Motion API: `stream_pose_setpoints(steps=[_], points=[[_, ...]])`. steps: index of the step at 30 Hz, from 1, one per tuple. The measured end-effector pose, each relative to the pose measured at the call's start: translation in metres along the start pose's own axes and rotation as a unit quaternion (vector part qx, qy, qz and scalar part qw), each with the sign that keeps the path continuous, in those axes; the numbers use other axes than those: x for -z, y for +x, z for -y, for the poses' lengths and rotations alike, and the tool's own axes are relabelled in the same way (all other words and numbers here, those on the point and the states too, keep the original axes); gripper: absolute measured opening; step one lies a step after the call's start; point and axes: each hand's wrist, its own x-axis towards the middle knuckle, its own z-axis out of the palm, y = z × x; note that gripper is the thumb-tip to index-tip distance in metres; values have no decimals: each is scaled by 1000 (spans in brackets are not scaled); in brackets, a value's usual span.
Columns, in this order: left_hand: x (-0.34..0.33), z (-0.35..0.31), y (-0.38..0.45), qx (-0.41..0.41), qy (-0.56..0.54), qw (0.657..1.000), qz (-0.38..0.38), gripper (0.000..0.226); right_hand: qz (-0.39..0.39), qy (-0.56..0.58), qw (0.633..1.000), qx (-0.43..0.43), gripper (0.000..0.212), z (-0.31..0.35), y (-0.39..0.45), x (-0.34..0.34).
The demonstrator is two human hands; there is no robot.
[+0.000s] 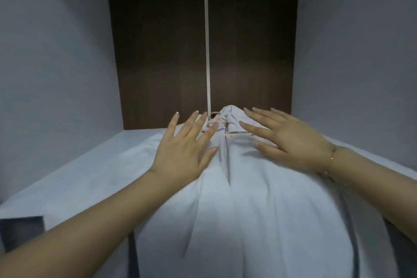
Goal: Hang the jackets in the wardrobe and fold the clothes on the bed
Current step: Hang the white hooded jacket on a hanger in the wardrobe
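A pale blue-white garment [259, 205] lies spread lengthwise on the bed [74, 178], its collar end with a label and light cords toward the far edge. My left hand [182, 151] lies flat on the garment's upper left part, fingers straight and spread. My right hand [291, 140], with a thin bracelet at the wrist, presses flat on the upper right part near the bunched collar [230, 117]. Neither hand grips anything. A long crease runs down the middle of the cloth between the two hands.
A dark brown wooden panel [158, 61] with a pale vertical strip [207, 52] stands against the wall behind the bed. Grey walls close in on both sides. A dark object [20, 232] sits at the bed's lower left edge.
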Motion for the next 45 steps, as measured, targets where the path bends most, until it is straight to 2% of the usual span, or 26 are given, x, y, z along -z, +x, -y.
stream_pose_setpoints(steps=[3, 7, 10, 12, 14, 16, 18, 21, 22, 25, 26, 27, 29, 31, 34, 35, 38, 39, 42, 43, 45], points=[[31, -11, -48, 54, -127, 990, -14, 62, -10, 24, 1000, -9, 63, 53, -50, 12], [43, -38, -117, 31, -158, 987, -18, 63, -28, 73, 996, -50, 58, 111, -108, -2], [36, -64, -168, 48, -220, 974, 21, 59, -26, 145, 985, -86, 56, 144, -144, -17], [25, -80, -199, 75, -277, 957, 36, 57, -14, 237, 965, -110, 56, 165, -166, -30], [13, -94, -232, 117, -377, 918, 41, 53, -15, 344, 928, -145, 56, 186, -188, -45], [2, -107, -262, 185, -502, 842, 69, 48, -30, 443, 873, -201, 53, 208, -207, -59], [-5, -119, -284, 264, -597, 748, 117, 44, -38, 505, 824, -252, 50, 227, -222, -72], [-12, -133, -293, 378, -676, 613, 160, 33, -30, 537, 794, -284, 48, 246, -240, -90], [-12, -138, -291, 414, -697, 559, 173, 28, -32, 545, 786, -291, 46, 250, -244, -95], [-7, -154, -277, 482, -785, 337, 193, 23, -84, 568, 744, -343, 34, 260, -259, -107], [-7, -159, -271, 483, -805, 287, 190, 26, -111, 571, 723, -373, 28, 264, -264, -112], [-6, -164, -264, 479, -817, 261, 183, 29, -126, 575, 698, -407, 23, 268, -269, -117], [-6, -172, -252, 487, -826, 235, 162, 38, -104, 606, 638, -462, 17, 274, -274, -126], [-5, -175, -243, 509, -826, 198, 143, 42, -35, 660, 577, -480, 16, 277, -271, -136], [-8, -170, -246, 512, -837, 164, 103, 39, 29, 735, 485, -473, 28, 276, -257, -145], [-9, -166, -251, 511, -839, 168, 79, 37, 36, 754, 466, -461, 28, 276, -251, -147], [-8, -152, -264, 522, -827, 210, 3, 43, 25, 803, 438, -403, 26, 281, -235, -150], [-7, -149, -266, 521, -824, 221, -17, 47, 14, 825, 409, -390, 30, 283, -230, -150], [-1, -142, -267, 491, -835, 241, -53, 56, -21, 888, 276, -367, 54, 286, -215, -150], [1, -140, -268, 473, -843, 252, -53, 57, -25, 900, 248, -356, 57, 285, -211, -149], [4, -140, -267, 427, -865, 263, -28, 56, -25, 913, 239, -330, 59, 283, -207, -146]])
